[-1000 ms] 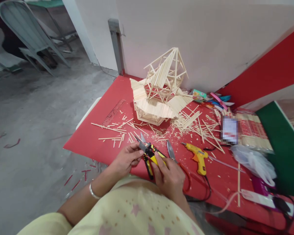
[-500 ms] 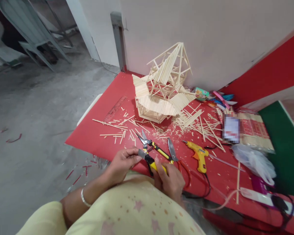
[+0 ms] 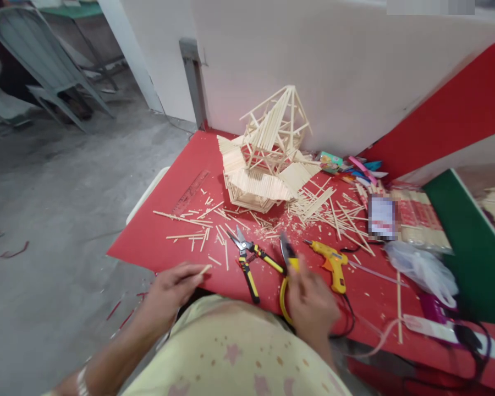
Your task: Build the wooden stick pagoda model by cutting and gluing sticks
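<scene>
My left hand (image 3: 177, 286) is closed in a pinch on a short wooden stick (image 3: 206, 270) at the table's front edge. On the right, my right hand (image 3: 313, 302), a little blurred, is closed round the yellow handle of a utility knife (image 3: 294, 264). It is over the scissors (image 3: 284, 300), hiding part of them. Between my hands lie pruning shears (image 3: 247, 258) with black and yellow handles, their jaws apart. Behind them stands a model built of wooden sticks (image 3: 256, 184), with an open-framed pointed top and slatted lower roofs.
Loose sticks (image 3: 190, 220) and shavings litter the red table (image 3: 148, 231). A yellow glue gun (image 3: 333, 261) with its cord lies right of my right hand. Beyond are a plastic bag (image 3: 421, 269), packed sticks (image 3: 423, 217) and a green board (image 3: 462, 242). A clear ruler (image 3: 192, 191) lies left.
My hands have moved apart. The knife, earlier close to my left fingers, has gone right with my right hand to the scissors. The stick in my left hand now shows, and the shears are uncovered.
</scene>
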Tool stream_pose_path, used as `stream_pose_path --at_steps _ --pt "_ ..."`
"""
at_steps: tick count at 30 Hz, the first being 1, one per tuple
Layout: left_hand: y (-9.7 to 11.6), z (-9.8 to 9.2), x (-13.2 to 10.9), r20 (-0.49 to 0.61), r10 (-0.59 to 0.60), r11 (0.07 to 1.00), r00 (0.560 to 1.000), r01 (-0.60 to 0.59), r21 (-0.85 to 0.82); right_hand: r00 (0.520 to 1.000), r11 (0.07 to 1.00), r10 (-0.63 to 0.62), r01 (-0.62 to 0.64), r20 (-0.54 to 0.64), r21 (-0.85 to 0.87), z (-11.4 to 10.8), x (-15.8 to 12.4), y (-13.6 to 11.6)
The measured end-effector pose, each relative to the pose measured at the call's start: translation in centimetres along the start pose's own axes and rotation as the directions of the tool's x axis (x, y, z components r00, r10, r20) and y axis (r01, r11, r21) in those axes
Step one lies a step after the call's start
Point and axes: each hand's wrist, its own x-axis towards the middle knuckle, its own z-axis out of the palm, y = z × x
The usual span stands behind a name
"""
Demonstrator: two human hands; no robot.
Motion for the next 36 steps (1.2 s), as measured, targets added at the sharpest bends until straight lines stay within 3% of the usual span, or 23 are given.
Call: stream_pose_path --at_steps 1,4,8,11,15,18,21,23,26,31,36 --pt "-0.4 -0.6 0.5 -0.043 0.028 0.999 0.999 -0.029 -0.02 0.999 0.999 0.042 -0.042 0.003 -0.025 -0.2 0.5 0.2" --pt "-1.1 -0.1 2.3 0.013 0.044 0.994 0.999 -0.043 -0.101 0.997 0.999 0.011 -0.008 0.076 -0.04 0.8 2.4 -0.4" --pt "0.1 3.9 3.7 0.167 0.111 0.965 0.98 -0.066 -0.255 0.962 0.99 0.006 0.034 0.274 -0.14 4.9 5.5 -1.4" --pt "1.6 6.1 4.1 0.228 0.126 0.943 0.965 -0.046 -0.328 0.94 0.979 0.023 0.047 0.341 -0.197 6.8 7.0 -1.1" --pt "2.7 7.2 4.8 0.23 0.136 0.933 0.964 -0.046 -0.358 0.954 0.984 -0.01 0.063 0.298 -0.169 6.1 7.5 -0.7" --pt "3.5 7.9 5.4 0.226 0.185 0.916 0.956 -0.084 -0.393 0.964 0.996 -0.021 -0.003 0.265 0.091 4.0 7.7 -1.6" --pt "4.3 9.0 5.9 0.227 0.197 0.892 0.954 -0.078 -0.445 0.918 0.844 -0.023 -0.195 0.396 0.5 1.8 8.1 -3.3" --pt "4.8 10.0 6.1 0.213 0.186 0.881 0.959 -0.067 -0.468 0.879 0.693 0.003 -0.346 0.477 0.633 1.1 8.4 -4.4" --pt "5.4 11.6 6.5 0.189 0.174 0.862 0.966 -0.057 -0.504 0.868 0.563 0.035 -0.426 0.495 0.708 1.5 9.1 -5.1" --pt "7.2 13.8 6.7 0.204 0.158 0.844 0.966 -0.025 -0.536 0.852 0.476 0.069 -0.486 0.519 0.733 2.7 10.6 -3.6" --pt "9.9 14.6 7.7 0.216 0.277 0.862 0.936 -0.143 -0.486 0.837 0.423 0.093 -0.523 0.539 0.74 0.9 15.1 -2.3"
